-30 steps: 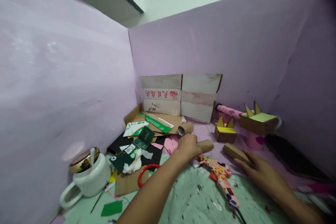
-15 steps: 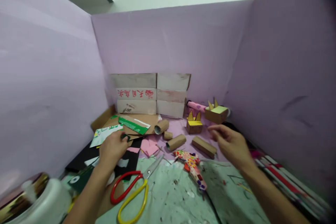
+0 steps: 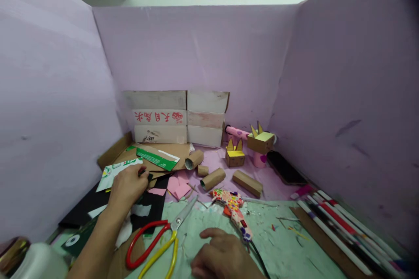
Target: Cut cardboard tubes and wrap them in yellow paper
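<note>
at eight o'clock, bending the fingers of the left hand (image 3: pixel 129 185) nearly together beside a small dark green piece of card (image 3: pixel 149 178) — cannot tell whether gripping it or merely touching. at six o'clock, curling the right hand (image 3: pixel 222 253) loosely, forefinger parted from the rest, over a pale green stained sheet (image 3: pixel 278 244). between both, at seven o'clock, see red-and-yellow-handled metal scissors (image 3: pixel 177 223) — and towards five, a flower-patterned gun-shaped tool (image 3: pixel 233 202) with black cord.

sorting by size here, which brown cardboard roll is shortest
The stubby roll, second from left; the leftmost roll, third roll and rightmost roll are all clearly longer.
</note>
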Available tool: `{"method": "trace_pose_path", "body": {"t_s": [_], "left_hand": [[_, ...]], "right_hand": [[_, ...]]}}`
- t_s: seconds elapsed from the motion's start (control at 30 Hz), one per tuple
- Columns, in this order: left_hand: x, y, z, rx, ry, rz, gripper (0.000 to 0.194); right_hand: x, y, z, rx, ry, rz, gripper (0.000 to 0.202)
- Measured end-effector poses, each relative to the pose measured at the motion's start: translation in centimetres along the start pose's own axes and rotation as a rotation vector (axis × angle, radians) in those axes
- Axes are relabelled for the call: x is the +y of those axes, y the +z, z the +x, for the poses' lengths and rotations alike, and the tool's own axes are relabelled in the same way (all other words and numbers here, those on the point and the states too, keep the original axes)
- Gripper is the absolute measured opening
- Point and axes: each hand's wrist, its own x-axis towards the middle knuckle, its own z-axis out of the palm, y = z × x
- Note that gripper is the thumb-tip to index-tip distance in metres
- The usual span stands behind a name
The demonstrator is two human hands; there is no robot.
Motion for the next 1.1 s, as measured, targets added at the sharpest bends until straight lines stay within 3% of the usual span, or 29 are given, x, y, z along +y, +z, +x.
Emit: {"method": "trace_pose_path", "body": {"t_s": [0.1,0.27,0.4,0.53,0.6,0.67,0.73,0.93,1.0,1.1], "left_hand": [[-0.4,-0.2,0.2,0.012,-0.015,0.014,0.029],[-0.7,-0.2,0.1,0.021,-0.02,0.005,0.026],[-0.1,0.0,-0.3,0.024,0.011,-0.012,0.028],[1.0,0.5,-0.9,0.0,0.062,-0.003,0.031],[1.2,0.7,-1.0,-0.028,0.072,0.013,0.032],[1.2,0.8,-1.1,-0.063,0.056,0.033,0.028],[1.3,0.9,-1.3,-0.11,0.033,0.051,0.026],[2.2,1.3,-2.2,-0.297,0.048,0.085,0.029],[1.9,0.6,-2.1,-0.311,0.036,0.099,0.027],[0.7,-1.2,-1.7,-0.255,-0.015,0.128,0.028]], "right_hand": [[-0.3,-0.8,0.1,0.04,0.013,-0.047,0.027],[-0.8,-0.6,-0.5,0.256,0.057,-0.079,0.036],[-1.0,-2.1,-0.2,0.173,0.137,-0.061,0.033],[-0.2,-4.0,1.4,0.132,0.353,0.051,0.013],[0.5,-4.3,2.5,0.124,0.465,0.142,0.031],[1.3,-4.1,3.9,0.072,0.56,0.264,0.034],[1.8,-3.4,5.6,-0.018,0.661,0.398,0.025],[1.9,0.2,10.3,-0.199,0.959,0.721,0.026],[1.2,1.5,10.6,-0.275,0.929,0.709,0.021],[-0.4,3.0,9.9,-0.495,0.677,0.506,0.034]]}}
